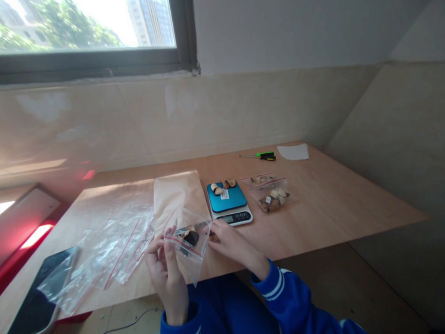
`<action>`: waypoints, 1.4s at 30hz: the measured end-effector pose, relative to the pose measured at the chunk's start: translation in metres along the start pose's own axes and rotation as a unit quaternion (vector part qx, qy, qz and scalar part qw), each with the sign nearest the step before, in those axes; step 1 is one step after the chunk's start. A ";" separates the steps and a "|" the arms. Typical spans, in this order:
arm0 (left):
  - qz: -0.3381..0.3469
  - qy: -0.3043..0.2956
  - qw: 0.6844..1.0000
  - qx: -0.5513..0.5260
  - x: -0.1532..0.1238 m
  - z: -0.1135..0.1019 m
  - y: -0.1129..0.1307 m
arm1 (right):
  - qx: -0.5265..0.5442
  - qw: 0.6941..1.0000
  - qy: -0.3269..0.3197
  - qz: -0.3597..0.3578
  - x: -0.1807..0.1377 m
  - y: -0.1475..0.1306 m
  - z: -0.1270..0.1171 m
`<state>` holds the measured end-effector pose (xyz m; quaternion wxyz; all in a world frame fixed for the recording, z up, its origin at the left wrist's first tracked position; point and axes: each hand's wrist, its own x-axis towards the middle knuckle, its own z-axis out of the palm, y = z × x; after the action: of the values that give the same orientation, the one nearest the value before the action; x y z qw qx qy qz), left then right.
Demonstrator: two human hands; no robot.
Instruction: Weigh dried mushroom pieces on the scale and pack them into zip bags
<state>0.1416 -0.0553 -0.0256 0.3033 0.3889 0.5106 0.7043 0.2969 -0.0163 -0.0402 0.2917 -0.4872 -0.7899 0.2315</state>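
Observation:
My left hand (pixel 167 269) pinches the edge of a clear zip bag (pixel 201 245) with a red seal line. Inside the bag lie some dark and tan dried pieces (pixel 190 236). Close against the bag's right side, my right hand (pixel 228 239) has its fingers curled round a brown dried piece (pixel 213 237), which is partly hidden. Behind the hands stands a kitchen scale (pixel 229 201) with a blue plate. A few cream and brown dried pieces (pixel 218 189) rest on its far part. The scale's display figures are too small to read.
Right of the scale lie two filled zip bags (pixel 276 197). Further back are a green-and-black screwdriver (pixel 266 156) and white paper (pixel 293 152). Several clear bags (pixel 112 244) spread at left, partly over a dark-screened tablet (pixel 37 290). A brown paper sheet (pixel 177 193) lies beside the scale.

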 end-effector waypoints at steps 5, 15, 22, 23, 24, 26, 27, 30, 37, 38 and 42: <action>0.004 -0.013 1.000 0.018 -0.003 0.003 -0.001 | 0.058 0.972 0.226 0.037 0.011 -0.029 -0.043; 0.026 0.025 0.999 0.037 0.001 -0.002 0.000 | -0.127 0.973 0.157 0.113 0.073 0.042 -0.042; 0.025 0.025 0.999 0.041 0.001 -0.003 0.001 | -0.153 0.977 0.077 0.128 0.096 0.080 -0.029; 0.024 0.026 0.999 0.039 0.001 -0.003 0.002 | -0.146 0.978 0.081 0.123 0.095 0.080 -0.028; 0.024 0.028 0.999 0.038 0.002 -0.003 0.002 | -0.137 0.979 0.087 0.119 0.093 0.080 -0.028; 0.022 0.034 0.999 0.034 0.002 -0.003 0.002 | -0.114 0.982 0.101 0.111 0.089 0.080 -0.028; 0.020 0.036 0.999 0.030 0.002 -0.003 0.002 | -0.100 0.983 0.111 0.107 0.087 0.080 -0.029; 0.014 0.036 0.999 0.017 0.002 -0.004 0.002 | -0.050 0.982 0.149 0.104 0.083 0.079 -0.031; 0.021 0.032 0.999 0.027 0.001 -0.005 0.003 | 0.110 0.953 0.257 0.118 0.077 0.078 -0.049; 0.023 0.031 0.999 0.030 0.001 -0.005 0.003 | 0.138 0.945 0.269 0.122 0.076 0.078 -0.052; 0.015 0.019 0.999 0.022 0.000 -0.004 0.003 | 0.260 0.912 0.287 0.133 0.066 0.063 -0.069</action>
<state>0.1378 -0.0577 -0.0235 0.2740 0.3898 0.5256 0.7048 0.3605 0.0749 -0.0161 0.5892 -0.5399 -0.5119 0.3152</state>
